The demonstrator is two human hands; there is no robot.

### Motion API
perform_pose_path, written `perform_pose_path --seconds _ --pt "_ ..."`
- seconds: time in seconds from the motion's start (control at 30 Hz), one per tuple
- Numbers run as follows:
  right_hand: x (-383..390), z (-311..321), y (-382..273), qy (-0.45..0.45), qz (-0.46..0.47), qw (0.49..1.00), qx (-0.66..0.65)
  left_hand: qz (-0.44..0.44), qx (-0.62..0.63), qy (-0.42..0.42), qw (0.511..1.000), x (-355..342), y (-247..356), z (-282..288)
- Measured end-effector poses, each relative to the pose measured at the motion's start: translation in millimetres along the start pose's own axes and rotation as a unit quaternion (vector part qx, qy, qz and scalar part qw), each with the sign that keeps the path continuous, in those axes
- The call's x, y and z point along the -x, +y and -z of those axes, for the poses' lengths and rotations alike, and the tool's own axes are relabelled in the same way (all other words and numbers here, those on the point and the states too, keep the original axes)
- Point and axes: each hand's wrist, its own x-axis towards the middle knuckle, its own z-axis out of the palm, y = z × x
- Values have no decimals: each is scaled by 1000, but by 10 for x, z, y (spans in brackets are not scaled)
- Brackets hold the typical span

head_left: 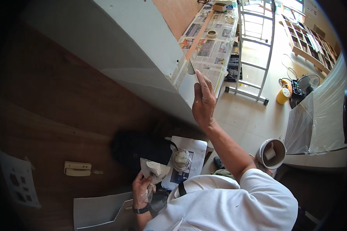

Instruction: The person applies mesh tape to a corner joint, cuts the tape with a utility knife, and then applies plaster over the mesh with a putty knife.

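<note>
**Filler Application at Panel Edge: Holds and Placement**

Held the filling knife [191, 69] in the right hand [203, 101], fingers pressed together around the handle, arm stretched out. Laid the blade against the outer edge of the pale grey panel [142, 42], apparently so as to draw filler along the corner. Pinched a small white palette [155, 168], loaded with white filler, in the left hand [142, 188], fingers curled under it. Kept it low and close to the body, probably for short reloading reaches.

Protected the strip below the panel with spread newspaper [212, 50], evidently against drips. Left a tan tape roll [211, 34] on that paper, and a small cardboard box [219, 7] at its far end. Draped clear plastic sheeting [320, 119] over the furniture on the right for the same reason.

Placed a knotted clear bag of pale filler [180, 158] on a printed sheet [192, 154] just beside the palette. Stood a white bucket [272, 153] near the right elbow and a yellow cylindrical container [283, 95] beside the ladder [254, 50]. Noted a beige rectangular switch plate [78, 168] and a white printed notice [17, 179] on the dark wooden wall; print too small to make out.
</note>
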Motion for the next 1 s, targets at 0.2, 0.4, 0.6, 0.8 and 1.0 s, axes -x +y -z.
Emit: perform_pose_path --seconds 0.2,0.4,0.6,0.8,1.0 --pt "141 -420 126 -35 31 999 22 5 17 46 999 28 13 -83" --pt "392 89 128 -145 85 985 -28 22 -2 53 998 -72 99 -167" --pt "-74 266 1 -76 36 995 -46 -3 -17 31 999 -121 224 -314" --pt "-117 -16 -19 -90 54 994 -8 2 -14 43 999 -79 196 -333" --pt "57 286 -40 -143 7 988 -64 7 -23 45 999 -39 148 -278"
